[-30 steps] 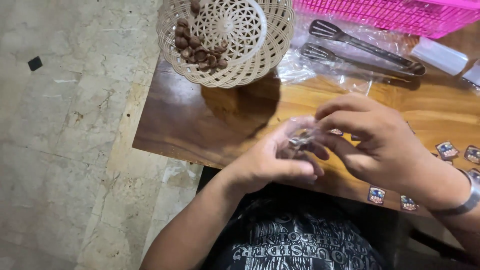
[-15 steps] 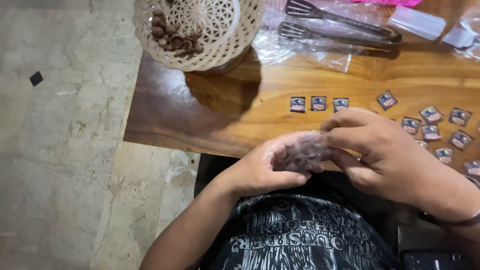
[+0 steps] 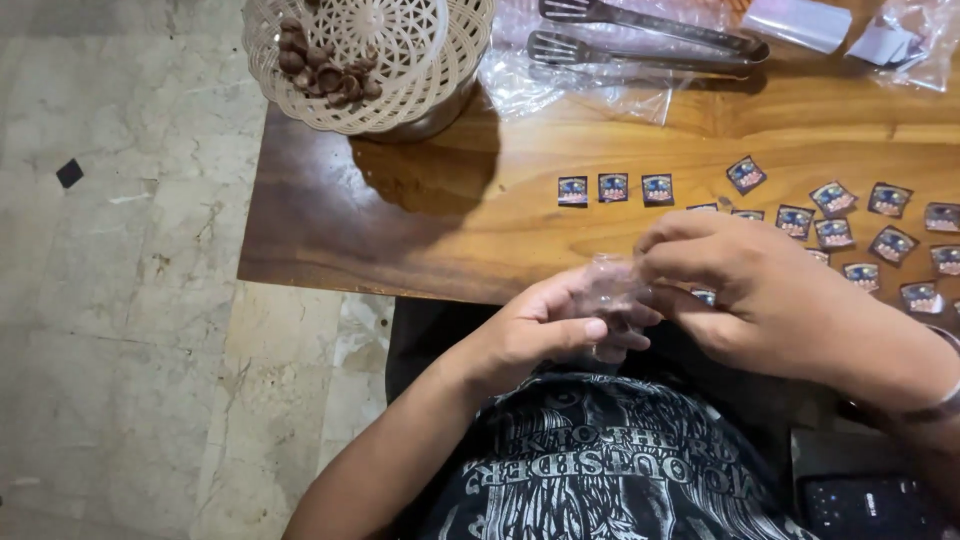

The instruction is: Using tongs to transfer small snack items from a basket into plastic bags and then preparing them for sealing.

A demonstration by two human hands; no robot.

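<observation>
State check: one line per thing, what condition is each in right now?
small clear plastic bag: pinched between both hands, contents unclear
left hand: fingers closed on the bag
right hand: fingers closed on the bag's top
white lattice basket: tilted, brown pieces inside
metal tongs: lying flat, unheld
small square stickers: scattered loose on the wooden table

The glossy wooden table (image 3: 420, 215) runs from dark brown at nine o'clock to honey-gold grain toward three. At twelve, a cream openwork plastic basket (image 3: 440, 60) with a lacy star pattern holds dark brown pieces (image 3: 325, 70). Small square stickers (image 3: 612, 187), dark blue with red and white marks, dot the table. The clear crinkled plastic pouch (image 3: 612, 295) looks greyish. The floor (image 3: 110, 300) is mottled beige marble.
</observation>
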